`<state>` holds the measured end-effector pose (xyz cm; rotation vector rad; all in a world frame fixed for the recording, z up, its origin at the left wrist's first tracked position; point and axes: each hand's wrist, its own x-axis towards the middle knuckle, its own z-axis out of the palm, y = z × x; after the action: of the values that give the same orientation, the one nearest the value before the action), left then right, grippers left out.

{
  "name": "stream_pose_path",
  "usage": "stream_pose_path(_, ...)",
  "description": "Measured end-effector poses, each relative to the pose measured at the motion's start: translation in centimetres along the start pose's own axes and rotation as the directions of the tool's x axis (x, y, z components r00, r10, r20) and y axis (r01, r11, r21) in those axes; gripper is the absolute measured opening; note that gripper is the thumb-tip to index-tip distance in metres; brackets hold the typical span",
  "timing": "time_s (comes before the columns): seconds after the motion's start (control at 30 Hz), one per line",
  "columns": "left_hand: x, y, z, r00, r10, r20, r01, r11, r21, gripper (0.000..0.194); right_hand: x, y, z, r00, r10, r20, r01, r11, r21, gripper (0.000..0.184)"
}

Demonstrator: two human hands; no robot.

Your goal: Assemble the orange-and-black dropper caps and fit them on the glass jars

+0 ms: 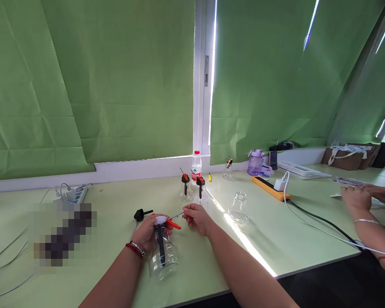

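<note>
Jar (pixel 170 256) mouth-up in left hand (pixel 147 231), long axis roughly upright.

Clear, see-through bottle (pixel 171 259), flaring to a wide base, gripped at the neck with base downward, at the near part of the pale green tabletop (pixel 208 265); hard to tell whether tilted. Inside, a straight black tube (pixel 161 248), slightly slanted, reaching low toward the base. By the mouth, a tapered orange-red piece (pixel 173 223), partly covered, jutting rightward and slightly down. Just above, a thin grey rod (pixel 176 216), slanting up rightward, pinched at its right end.
</note>
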<state>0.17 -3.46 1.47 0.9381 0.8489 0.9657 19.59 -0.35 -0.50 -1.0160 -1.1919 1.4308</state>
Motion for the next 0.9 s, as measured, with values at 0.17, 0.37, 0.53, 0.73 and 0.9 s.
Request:
stream_pose_path(0.17,0.2,-0.27,-0.37,0.999,0.011,0.034,-0.011,1.0,0.009,0.019,-0.1,0.08,-0.01,1.0,-0.016,0.017,0.016,1.0,-0.002,0.034)
stream_pose_path(0.37,0.3,-0.4,-0.52,1.0,0.002,0.025,-0.003,1.0,0.024,0.021,0.03,0.29,-0.15,1.0,-0.012,0.021,0.013,1.0,-0.011,0.036)
stream_pose_path(0.53,0.02,-0.18,-0.24,0.999,-0.001,0.044,0.001,1.0,-0.002,0.019,0.08,0.26,-0.06,0.996,-0.091,0.003,0.091,0.995,0.036,0.035)
stream_pose_path(0.73,0.09,-0.3,-0.58,1.0,0.013,0.011,-0.013,0.999,-0.045,0.018,0.16,0.13,-0.43,0.992,-0.116,-0.048,0.119,0.991,0.067,0.031)
stream_pose_path(0.9,0.26,0.28,-0.81,0.99,0.086,-0.116,-0.094,0.993,-0.068,0.017,0.34,0.45,-0.63,0.976,-0.203,-0.079,0.127,0.824,-0.552,0.006)
